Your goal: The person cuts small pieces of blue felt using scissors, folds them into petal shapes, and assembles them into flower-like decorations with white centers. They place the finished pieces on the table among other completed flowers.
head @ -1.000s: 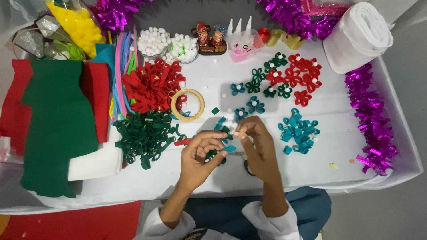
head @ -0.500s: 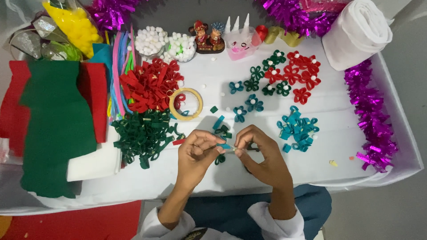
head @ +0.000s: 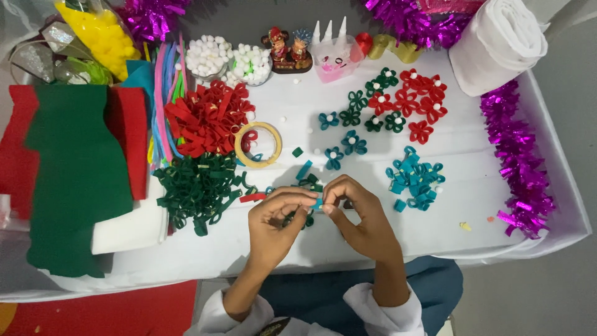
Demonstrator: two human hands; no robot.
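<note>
Change: both hands have drawn nearer, fingertips now meeting.
Left hand (head: pixel 273 221): fingers pinching teal loop piece (head: pixel 317 203).
Right hand (head: pixel 360 214): fingers pinching the same piece.
Bench (head: pixel 460 158): piles unmoved.

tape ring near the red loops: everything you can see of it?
The tape ring is a flat, tan hoop with an open centre, looking like a nearly spent roll on a card core. It lies flat on the white table, above and left of the hands. Its left rim touches or overlaps the red loops, and a red loop shows inside its hole. The green loops lie just below-left. Neither hand touches it.
</note>
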